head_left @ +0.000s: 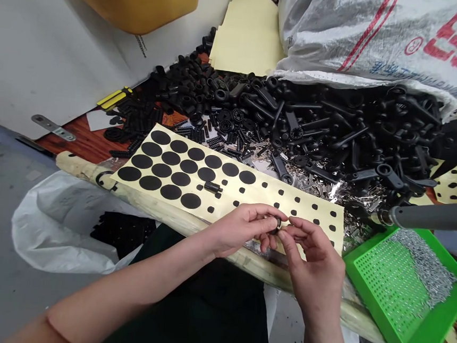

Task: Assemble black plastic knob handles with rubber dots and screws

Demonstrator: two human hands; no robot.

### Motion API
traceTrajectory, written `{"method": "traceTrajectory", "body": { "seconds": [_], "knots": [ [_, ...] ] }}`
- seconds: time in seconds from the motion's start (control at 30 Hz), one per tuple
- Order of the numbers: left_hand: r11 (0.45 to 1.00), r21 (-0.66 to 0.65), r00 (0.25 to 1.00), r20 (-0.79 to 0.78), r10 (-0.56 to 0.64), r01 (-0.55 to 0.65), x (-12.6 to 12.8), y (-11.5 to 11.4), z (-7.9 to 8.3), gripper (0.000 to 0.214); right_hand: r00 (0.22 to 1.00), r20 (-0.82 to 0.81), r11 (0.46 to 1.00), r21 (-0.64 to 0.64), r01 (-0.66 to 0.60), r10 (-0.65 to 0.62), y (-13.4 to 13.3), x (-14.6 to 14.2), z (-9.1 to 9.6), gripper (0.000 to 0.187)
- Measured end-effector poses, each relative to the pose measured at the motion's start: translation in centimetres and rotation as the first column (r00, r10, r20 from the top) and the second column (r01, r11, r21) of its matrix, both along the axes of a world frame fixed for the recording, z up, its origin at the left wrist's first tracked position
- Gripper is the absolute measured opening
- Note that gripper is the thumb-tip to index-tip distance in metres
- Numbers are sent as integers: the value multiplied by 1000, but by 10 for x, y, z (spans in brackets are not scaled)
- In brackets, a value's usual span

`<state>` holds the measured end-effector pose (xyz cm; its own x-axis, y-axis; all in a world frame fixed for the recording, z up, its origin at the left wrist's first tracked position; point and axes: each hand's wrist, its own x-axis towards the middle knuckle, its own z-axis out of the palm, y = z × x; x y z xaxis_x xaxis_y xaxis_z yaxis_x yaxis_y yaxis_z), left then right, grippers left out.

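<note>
My left hand [247,226] pinches a small black round part [276,226] between thumb and fingers, above the sheet. My right hand [315,254] meets it from the right, thumb and fingertips closed at the same spot; whatever they grip is too small to make out. Beneath both hands lies a pale yellow sheet [246,194] with large black discs [180,178] at its left and small dark dots over the rest. A short black cylindrical piece [212,187] rests on the sheet, left of my hands.
Black plastic handle-like parts [321,121] are heaped behind the sheet, with small metal pieces [331,191] before them. A green basket [385,297] of small metal parts stands right. A white sack [376,35], yellow bin [147,4], yellow-handled tool [115,97] and white bag [43,230] surround the bench.
</note>
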<state>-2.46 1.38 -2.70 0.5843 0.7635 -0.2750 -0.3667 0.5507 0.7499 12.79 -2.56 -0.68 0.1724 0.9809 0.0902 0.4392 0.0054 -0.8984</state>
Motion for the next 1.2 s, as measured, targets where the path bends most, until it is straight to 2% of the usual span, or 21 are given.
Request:
{"method": "traceTrajectory", "body": {
  "seconds": [0.27,0.4,0.6,0.73,0.93,1.2],
  "knots": [
    [1000,-16,1000,22,15,-15,0,1,0,31,999,21,998,48,-38,37,2,1,-5,23],
    [1000,-19,999,28,23,-23,0,1,1,33,999,-41,998,61,-21,23,3,-1,-7,21],
    [999,-7,999,26,38,-38,0,0,-1,33,987,-163,1000,6,10,-9,2,-1,-11,22],
    [998,-6,998,31,56,-56,0,0,-2,29,995,-89,998,36,53,-50,1,0,-14,21],
    [999,22,999,-1,32,-32,0,0,-2,25,951,-306,994,-109,5,-38,5,-2,-7,25],
    [999,34,999,-1,32,-32,0,0,-4,26,989,-146,1000,23,10,-6,6,-4,-6,18]
  ]
}}
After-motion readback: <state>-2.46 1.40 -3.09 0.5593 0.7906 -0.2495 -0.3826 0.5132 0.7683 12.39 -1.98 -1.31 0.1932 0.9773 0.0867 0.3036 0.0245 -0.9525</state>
